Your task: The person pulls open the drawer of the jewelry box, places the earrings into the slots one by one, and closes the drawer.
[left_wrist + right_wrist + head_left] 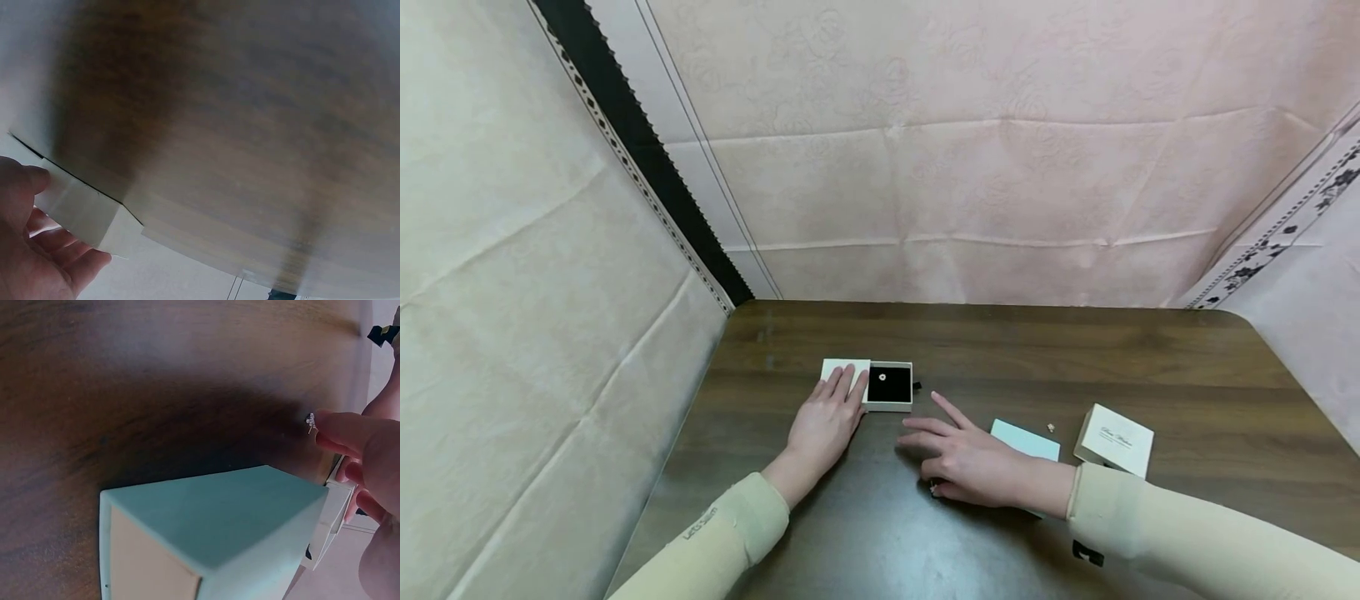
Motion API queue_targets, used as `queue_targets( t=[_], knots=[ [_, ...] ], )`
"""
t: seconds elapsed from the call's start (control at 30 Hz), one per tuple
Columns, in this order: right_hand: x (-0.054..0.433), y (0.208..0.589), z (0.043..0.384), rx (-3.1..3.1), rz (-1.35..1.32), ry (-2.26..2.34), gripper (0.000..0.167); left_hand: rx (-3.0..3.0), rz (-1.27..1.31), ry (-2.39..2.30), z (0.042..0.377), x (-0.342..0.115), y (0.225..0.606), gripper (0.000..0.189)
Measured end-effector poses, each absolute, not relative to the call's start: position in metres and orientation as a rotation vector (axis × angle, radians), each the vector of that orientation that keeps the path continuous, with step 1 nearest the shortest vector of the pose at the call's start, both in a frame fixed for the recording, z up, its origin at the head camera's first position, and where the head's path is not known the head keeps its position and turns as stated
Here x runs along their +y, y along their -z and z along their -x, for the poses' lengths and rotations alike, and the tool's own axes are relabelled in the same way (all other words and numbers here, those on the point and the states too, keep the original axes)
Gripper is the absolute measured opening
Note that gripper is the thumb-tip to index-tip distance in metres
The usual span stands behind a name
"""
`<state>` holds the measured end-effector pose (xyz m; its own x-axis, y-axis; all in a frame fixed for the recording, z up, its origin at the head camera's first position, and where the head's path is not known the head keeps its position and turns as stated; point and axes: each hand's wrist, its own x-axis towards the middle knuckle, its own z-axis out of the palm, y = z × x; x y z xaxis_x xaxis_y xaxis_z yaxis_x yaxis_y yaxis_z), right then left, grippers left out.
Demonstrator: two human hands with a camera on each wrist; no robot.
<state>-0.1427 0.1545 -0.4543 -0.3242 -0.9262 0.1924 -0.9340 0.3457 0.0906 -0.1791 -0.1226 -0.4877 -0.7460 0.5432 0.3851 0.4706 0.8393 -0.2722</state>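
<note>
My left hand (829,417) holds a white sliding jewellery box (847,364), fingers across its top and thumb at the near side. Its drawer (889,407) stands pulled out to the right, showing a black pad (898,392) with a small pale stud (882,377) on it. Just right of the drawer, low over the table, my right hand (973,465) pinches a small sparkling stud earring (310,421) between thumb and finger. The earring's thin post shows in the right wrist view. Beneath the right wrist is a light blue box (1026,440), partly hidden by the hand.
A white box with printed lettering (1116,442) stands at the right, beside the right sleeve. Between it and the blue box lies a tiny pale piece (1051,427). Cloth hangings (1000,183) border the brown wooden table (1000,333) behind and at both sides.
</note>
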Motion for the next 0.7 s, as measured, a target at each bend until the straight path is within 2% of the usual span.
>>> queue_targets(
  t=[0.7],
  knots=[
    [0.1544,0.4621,0.1431,-2.310,-1.703,0.009,0.012,-2.578,0.736,-0.226,0.1788,-0.1222,0.4902,0.055]
  ],
)
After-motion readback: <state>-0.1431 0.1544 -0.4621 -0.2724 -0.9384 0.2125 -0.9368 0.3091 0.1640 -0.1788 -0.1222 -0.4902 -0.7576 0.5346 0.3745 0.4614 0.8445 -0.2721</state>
